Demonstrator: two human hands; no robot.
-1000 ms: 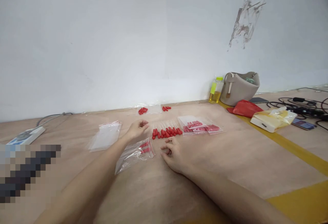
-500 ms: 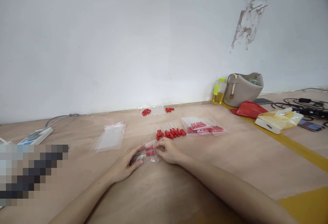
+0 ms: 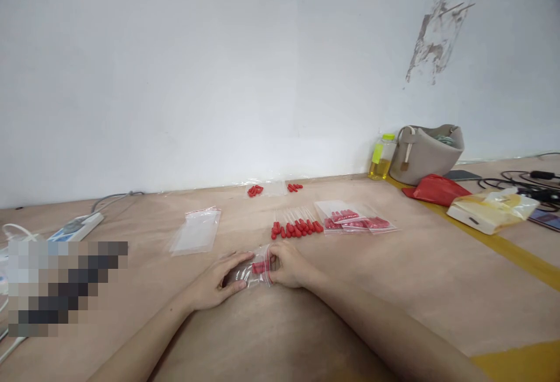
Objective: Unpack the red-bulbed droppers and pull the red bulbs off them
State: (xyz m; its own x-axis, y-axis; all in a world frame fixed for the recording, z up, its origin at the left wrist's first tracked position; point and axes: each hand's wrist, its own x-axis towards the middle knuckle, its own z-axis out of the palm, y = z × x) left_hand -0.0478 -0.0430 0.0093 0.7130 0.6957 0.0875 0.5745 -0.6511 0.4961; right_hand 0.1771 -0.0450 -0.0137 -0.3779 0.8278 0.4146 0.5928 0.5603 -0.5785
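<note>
A clear zip-lock bag [image 3: 250,278] lies on the table between my hands, with red-ended pieces [image 3: 259,267] inside. My left hand [image 3: 219,281] curves round the bag's left end, thumb and fingers holding its two sides. At the other end, my right hand [image 3: 289,264] pinches the red-lined opening; its fingertips are partly hidden by the plastic. Just beyond is a row of thin clear sticks with red ends [image 3: 297,228]. To its right, filled zip-lock bags [image 3: 361,221] overlap. A stack of flat, clear bags [image 3: 196,231] lies beyond my left hand.
Small red pieces [image 3: 255,191] lie near the wall. At the right are a bottle of yellow liquid [image 3: 381,157], a grey handbag [image 3: 426,157], a red pouch [image 3: 431,190], a tissue pack [image 3: 492,210] and black cables [image 3: 525,184]. A power strip [image 3: 76,228] lies left, beside a blurred patch.
The view has turned slightly left. My right hand has shifted along the bag's opening, and the red ends inside, apart before, now appear closer together. Both hands stay at the bag.
</note>
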